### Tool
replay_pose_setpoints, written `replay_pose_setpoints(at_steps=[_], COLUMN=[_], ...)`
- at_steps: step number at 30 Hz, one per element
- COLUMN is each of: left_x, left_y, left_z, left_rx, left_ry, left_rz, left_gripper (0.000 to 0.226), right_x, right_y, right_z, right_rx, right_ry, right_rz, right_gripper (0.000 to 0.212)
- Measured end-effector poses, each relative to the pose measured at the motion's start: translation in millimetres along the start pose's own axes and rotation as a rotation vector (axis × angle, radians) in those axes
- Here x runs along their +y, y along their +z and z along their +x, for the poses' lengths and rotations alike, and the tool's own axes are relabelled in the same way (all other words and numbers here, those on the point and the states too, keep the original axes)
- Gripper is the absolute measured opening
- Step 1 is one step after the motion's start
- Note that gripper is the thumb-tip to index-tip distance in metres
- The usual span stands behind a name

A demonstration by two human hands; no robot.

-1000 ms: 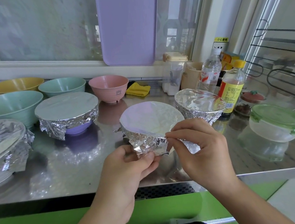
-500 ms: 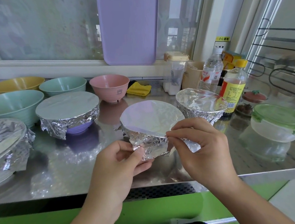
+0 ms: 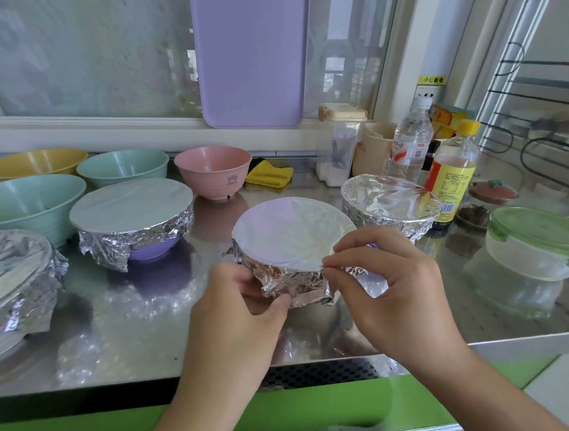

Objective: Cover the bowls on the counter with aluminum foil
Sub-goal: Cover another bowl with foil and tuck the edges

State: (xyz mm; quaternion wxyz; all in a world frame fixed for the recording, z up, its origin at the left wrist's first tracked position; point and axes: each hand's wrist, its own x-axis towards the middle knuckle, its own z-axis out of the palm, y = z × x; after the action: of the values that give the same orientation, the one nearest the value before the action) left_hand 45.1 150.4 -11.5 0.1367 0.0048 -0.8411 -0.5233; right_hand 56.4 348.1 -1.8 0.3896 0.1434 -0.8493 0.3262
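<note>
A small bowl wrapped in aluminum foil (image 3: pixel 292 242) stands at the middle front of the steel counter (image 3: pixel 121 336). My left hand (image 3: pixel 239 308) grips the crumpled foil on its near left side. My right hand (image 3: pixel 389 288) pinches the foil at the near rim with thumb and forefinger. Three other foil-covered bowls stand around: a purple one (image 3: pixel 131 211), one at the far left (image 3: pixel 6 274) and one at the right (image 3: pixel 388 202). Uncovered bowls stand at the back: pink (image 3: pixel 213 170), small green (image 3: pixel 122 166), large green (image 3: pixel 20 204), yellow (image 3: pixel 32 163).
A clear container with a green lid (image 3: pixel 540 244) sits at the right. A yellow-capped bottle (image 3: pixel 451 173), a water bottle (image 3: pixel 409 142), a seasoning jar (image 3: pixel 338 142) and a yellow cloth (image 3: pixel 269 173) line the back. A purple cutting board (image 3: pixel 251 49) leans on the window.
My left hand has slid left along the bowl's near side, pressing the foil in. My right hand keeps its pinch at the rim.
</note>
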Motion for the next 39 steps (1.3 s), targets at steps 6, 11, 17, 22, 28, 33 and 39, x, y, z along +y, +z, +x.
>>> replay_pose_setpoints(at_steps=[6,11,17,22,28,33,39], left_x=[6.7,-6.8,-8.4,-1.0,7.0,7.7,13.7], left_y=[-25.6,-14.2,-11.5,-16.6,-10.8,-12.3,-15.4], left_z=[4.6,18.1,19.0,18.3,8.7,7.4,13.7], left_rx=[-0.005,-0.120,-0.002,-0.011,0.118,0.151,0.062], left_ry=[0.587,0.681,0.792,0.769,0.744,0.810,0.734], left_rz=[0.309,0.418,0.518,0.573,0.597,0.571,0.599], left_gripper=[0.052,0.049,0.042,0.038,0.033,0.020,0.019], right_x=[1.3,0.2,0.0,-8.5,-29.7,-33.1,-26.3], right_y=[0.8,2.0,2.4,0.1,16.1,22.8,32.9], right_z=[-0.1,-0.2,-1.8,-5.2,-20.2,-14.6,-16.3], right_rx=[0.027,0.043,0.024,0.049,-0.035,-0.029,0.001], right_ry=[-0.026,-0.034,-0.001,0.120,0.493,0.667,0.723], right_rz=[-0.022,-0.007,0.009,-0.080,-0.039,0.082,0.298], right_gripper=[0.011,0.009,0.009,0.032,0.040,0.032,0.037])
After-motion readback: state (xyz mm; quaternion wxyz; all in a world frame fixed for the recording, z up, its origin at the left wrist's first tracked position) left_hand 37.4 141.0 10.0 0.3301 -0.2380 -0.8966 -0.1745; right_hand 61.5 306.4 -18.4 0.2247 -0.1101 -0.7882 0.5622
